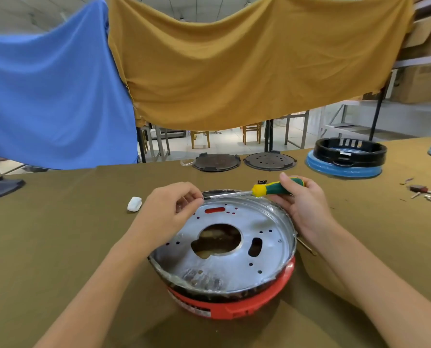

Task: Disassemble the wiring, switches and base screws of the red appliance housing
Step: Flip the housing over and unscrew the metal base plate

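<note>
Both hands (left [170,209], right [301,204]) hold screwdriver [274,190].

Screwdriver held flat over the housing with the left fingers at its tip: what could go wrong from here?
1. The left hand pinches near the tip of the screwdriver, which the right hand grips by the handle; a slip could jab the fingers.
2. Neither hand braces the red housing, so it may shift on the cloth under pressure.
3. The metal plate has cut-out openings; a loosened screw could drop through.
</note>
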The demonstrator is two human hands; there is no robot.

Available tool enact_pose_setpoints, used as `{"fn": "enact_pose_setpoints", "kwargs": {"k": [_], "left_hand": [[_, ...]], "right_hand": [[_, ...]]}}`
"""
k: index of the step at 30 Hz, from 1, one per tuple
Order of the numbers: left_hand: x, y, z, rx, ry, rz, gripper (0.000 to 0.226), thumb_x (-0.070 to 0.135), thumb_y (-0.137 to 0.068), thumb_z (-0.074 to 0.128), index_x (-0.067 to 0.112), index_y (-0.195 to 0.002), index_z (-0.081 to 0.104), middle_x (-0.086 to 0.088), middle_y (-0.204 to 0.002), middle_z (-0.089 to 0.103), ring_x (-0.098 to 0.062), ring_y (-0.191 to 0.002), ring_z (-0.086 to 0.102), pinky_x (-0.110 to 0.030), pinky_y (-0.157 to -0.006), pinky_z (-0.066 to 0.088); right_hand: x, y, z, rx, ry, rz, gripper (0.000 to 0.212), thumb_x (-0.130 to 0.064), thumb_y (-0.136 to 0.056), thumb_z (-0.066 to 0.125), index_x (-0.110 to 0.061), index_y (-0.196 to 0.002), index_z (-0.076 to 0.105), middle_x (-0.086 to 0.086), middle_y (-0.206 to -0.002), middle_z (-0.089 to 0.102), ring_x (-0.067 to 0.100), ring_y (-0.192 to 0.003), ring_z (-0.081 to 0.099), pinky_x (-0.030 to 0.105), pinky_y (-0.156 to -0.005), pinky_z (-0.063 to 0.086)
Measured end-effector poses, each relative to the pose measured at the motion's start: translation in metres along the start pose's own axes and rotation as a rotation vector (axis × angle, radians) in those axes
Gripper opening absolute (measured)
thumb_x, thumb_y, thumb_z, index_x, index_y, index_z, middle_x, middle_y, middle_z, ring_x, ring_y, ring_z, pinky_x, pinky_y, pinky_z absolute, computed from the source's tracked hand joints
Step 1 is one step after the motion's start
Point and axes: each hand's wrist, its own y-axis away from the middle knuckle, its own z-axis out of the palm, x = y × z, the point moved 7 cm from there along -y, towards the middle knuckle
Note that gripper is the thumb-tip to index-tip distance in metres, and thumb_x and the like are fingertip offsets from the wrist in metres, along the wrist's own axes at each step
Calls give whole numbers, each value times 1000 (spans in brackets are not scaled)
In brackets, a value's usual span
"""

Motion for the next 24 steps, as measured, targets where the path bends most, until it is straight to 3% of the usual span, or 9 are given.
{"fn": "enact_pose_setpoints", "kwargs": {"k": [4,8,12,17,20,24], "left_hand": [[3,0,-1,1,-8,21,9,16,-93,63,21,-86,66,13,-77,64,-11,-79,60,-22,-68,49],[6,0,-3,18,-41,54,11,12,-94,61,18,-85,62,11,-79,61,-12,-80,57,-26,-68,46],[12,0,-3,17,-61,93,13,8,-94,60,17,-84,60,9,-79,59,-13,-78,55,-27,-67,44],[11,-1,-10,22,-48,68,12,9,-94,59,17,-85,60,9,-80,60,-9,-78,56,-24,-67,46],[11,1,-13,27,-128,82,14,9,-94,59,18,-84,58,9,-79,58,-8,-76,55,-20,-64,45],[-7,3,-27,75,-7,-72,15,16,-94,61,24,-82,59,9,-75,63,-8,-73,61,-12,-63,45]], "right_hand": [[-2,0,0,-2,-5,-15,31,-17,-92,71,-9,-117,54,20,-115,69,30,-90,76,45,-88,60],[-14,1,1,11,-39,-128,23,-13,-91,71,-11,-110,57,17,-119,65,25,-100,73,38,-84,61],[-20,6,0,50,44,-228,35,-27,-90,71,-9,-116,56,11,-111,65,11,-87,74,24,-70,60],[-19,4,5,-36,-126,-158,30,-11,-89,70,-7,-115,55,16,-116,66,22,-96,74,36,-80,61],[-20,2,-4,45,-61,-176,35,-18,-89,72,-5,-116,54,13,-112,66,18,-90,75,31,-75,61],[-30,-4,-19,83,-200,-128,34,-19,-92,70,-3,-118,55,14,-116,66,16,-88,76,30,-77,61]]}}
